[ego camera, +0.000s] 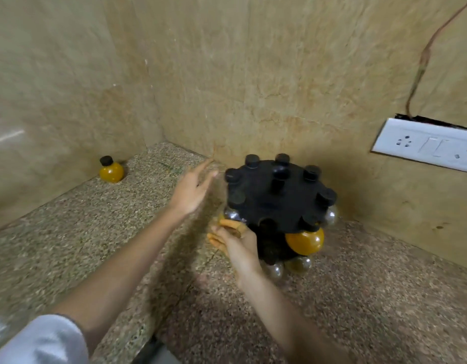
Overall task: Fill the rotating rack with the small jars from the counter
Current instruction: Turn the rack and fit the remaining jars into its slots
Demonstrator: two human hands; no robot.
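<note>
A black rotating rack [277, 198] stands on the speckled counter [108, 232] near the back wall, with several small black-capped jars hanging in its slots. One orange-filled jar [306, 240] hangs at its front right; clear jars [275, 270] sit lower down. My right hand [237, 245] is against the rack's front-left side, fingers curled around a jar there that is mostly hidden. Left of the rack's top, my left hand [191, 191] hovers with fingers spread and nothing in it. One orange jar with a black cap [111, 170] stands alone by the left wall.
Marble walls meet in a corner behind the counter. A white socket and switch plate [426, 145] is on the right wall, with a thin wire [424, 61] rising from it. A seam runs across the counter between my arms.
</note>
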